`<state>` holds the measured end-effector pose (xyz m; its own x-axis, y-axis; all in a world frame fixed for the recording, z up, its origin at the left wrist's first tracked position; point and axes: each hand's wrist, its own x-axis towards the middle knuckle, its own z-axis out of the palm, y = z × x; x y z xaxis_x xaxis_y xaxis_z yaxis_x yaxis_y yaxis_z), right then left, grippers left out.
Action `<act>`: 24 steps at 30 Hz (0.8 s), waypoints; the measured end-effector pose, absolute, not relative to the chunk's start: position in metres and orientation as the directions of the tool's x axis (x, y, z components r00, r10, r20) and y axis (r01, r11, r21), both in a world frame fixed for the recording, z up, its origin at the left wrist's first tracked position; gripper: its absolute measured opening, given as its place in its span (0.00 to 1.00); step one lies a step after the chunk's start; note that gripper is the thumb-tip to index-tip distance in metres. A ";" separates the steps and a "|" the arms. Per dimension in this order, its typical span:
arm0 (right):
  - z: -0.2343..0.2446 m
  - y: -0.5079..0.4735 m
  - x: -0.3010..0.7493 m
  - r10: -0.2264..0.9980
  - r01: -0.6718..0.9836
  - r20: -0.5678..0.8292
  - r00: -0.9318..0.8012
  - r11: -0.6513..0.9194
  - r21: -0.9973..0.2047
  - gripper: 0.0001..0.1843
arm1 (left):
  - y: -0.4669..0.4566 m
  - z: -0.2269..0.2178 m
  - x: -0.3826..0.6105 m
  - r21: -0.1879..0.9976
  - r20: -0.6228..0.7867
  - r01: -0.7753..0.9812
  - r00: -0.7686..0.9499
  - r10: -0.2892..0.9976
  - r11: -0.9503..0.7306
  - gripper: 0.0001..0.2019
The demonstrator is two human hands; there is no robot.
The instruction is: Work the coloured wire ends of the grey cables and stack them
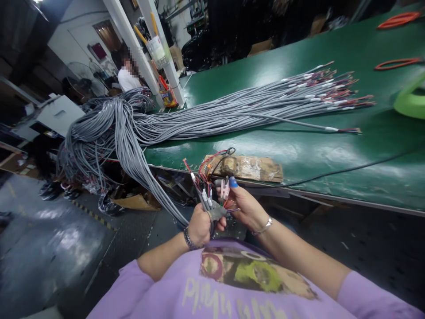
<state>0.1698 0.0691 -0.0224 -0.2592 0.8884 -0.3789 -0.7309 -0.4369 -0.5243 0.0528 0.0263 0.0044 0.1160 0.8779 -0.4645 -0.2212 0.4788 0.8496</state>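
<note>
My left hand (200,225) is closed in a fist around a small bundle of grey cables (206,201), held upright in front of my chest. Their stripped ends show red, white and other coloured wires. My right hand (241,203) pinches the thin coloured wire ends (226,188) at the top of the bundle; a blue cover sits on one fingertip. A large heap of long grey cables (232,108) lies across the green table (332,150) and hangs off its left end down to my left hand.
A worn wooden block with wires (245,167) sits at the table's near edge. A black cord (348,170) crosses the table. Orange loops (396,64) and a green tape roll (411,99) lie far right. A person in white (128,77) sits beyond the cable heap.
</note>
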 end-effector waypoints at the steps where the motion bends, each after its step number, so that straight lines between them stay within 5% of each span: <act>1: -0.022 0.069 0.170 0.887 -0.729 -0.376 -0.269 -0.443 -0.523 0.18 | 0.027 0.004 0.053 0.850 -0.465 -0.219 0.116 0.877 0.480 0.18; 14: -0.023 0.065 0.176 0.865 -0.724 -0.302 -0.400 -0.500 -0.475 0.20 | 0.018 0.011 0.049 0.866 -0.448 -0.192 0.112 0.887 0.462 0.21; 19: -0.027 0.066 0.177 0.897 -0.697 -0.223 -0.381 -0.437 -0.568 0.12 | 0.015 0.008 0.047 0.888 -0.404 -0.215 0.063 0.913 0.407 0.21; 24: -0.037 0.064 0.171 0.963 -0.678 -0.183 -0.197 -0.269 -0.684 0.22 | 0.020 0.010 0.051 0.882 -0.404 -0.258 0.016 0.914 0.395 0.19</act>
